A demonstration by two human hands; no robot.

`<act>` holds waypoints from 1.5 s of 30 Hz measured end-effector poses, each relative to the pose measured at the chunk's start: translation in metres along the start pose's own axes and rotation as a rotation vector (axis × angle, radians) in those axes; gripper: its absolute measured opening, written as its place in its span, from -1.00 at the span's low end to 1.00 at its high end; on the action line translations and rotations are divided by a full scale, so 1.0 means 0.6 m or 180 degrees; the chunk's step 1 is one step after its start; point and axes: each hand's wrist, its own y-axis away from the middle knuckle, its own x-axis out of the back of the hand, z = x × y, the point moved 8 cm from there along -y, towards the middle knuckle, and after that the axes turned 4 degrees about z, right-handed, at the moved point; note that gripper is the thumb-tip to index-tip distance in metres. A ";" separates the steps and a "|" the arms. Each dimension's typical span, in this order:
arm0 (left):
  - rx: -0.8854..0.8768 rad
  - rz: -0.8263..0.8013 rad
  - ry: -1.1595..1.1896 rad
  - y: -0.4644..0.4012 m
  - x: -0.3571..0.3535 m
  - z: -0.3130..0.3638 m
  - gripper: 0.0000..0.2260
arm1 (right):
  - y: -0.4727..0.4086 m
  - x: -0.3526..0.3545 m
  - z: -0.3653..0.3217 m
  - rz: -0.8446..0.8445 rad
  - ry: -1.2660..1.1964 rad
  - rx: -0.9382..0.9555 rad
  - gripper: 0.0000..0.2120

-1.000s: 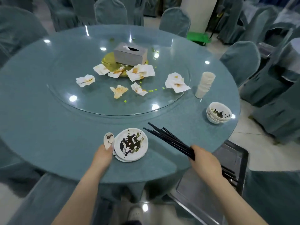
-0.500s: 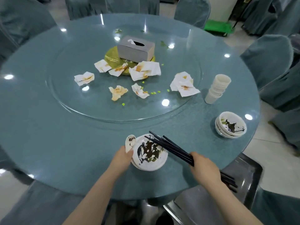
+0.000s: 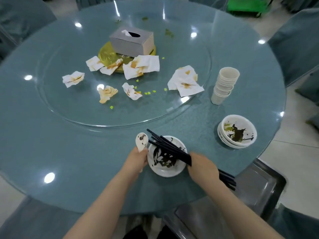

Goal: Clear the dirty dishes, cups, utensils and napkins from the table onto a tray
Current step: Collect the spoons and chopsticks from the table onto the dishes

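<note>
My right hand [image 3: 202, 167] grips a bundle of black chopsticks [image 3: 168, 146], whose tips lie over a stack of dirty white plates [image 3: 166, 170] near the table's front edge. My left hand [image 3: 137, 158] holds a stained white spoon [image 3: 141, 141] upright at the plates' left rim. A stack of dirty bowls [image 3: 237, 131] sits to the right, with a stack of cream cups [image 3: 224, 85] behind it. Several soiled napkins [image 3: 185, 81] lie on the glass turntable [image 3: 69, 107]. A metal tray [image 3: 255, 190] stands low at the right, beside the table.
A grey tissue box [image 3: 132, 41] sits on a gold disc at the turntable's centre. Small green food bits are scattered on the glass. Covered chairs [image 3: 296, 44] ring the round table [image 3: 43, 152]. A green crate [image 3: 246, 4] is on the floor at the back.
My view has come closer to the table. My right hand has brought the chopsticks left over the plates. My left hand has kept hold of the spoon beside the plates.
</note>
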 end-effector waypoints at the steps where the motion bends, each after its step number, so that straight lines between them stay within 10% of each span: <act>1: -0.0014 0.0081 -0.0114 -0.002 -0.001 -0.001 -0.89 | -0.007 0.003 0.005 0.0018 -0.0028 -0.0001 -0.86; 18: -0.1603 0.0383 -0.3583 0.021 -0.080 0.040 -0.80 | -0.044 0.037 0.050 0.0060 -0.0290 -0.0030 -0.89; 45: -0.1583 0.0369 -0.2845 0.038 -0.036 0.040 -0.51 | -0.068 0.064 -0.040 0.0092 -0.0336 0.0484 -0.93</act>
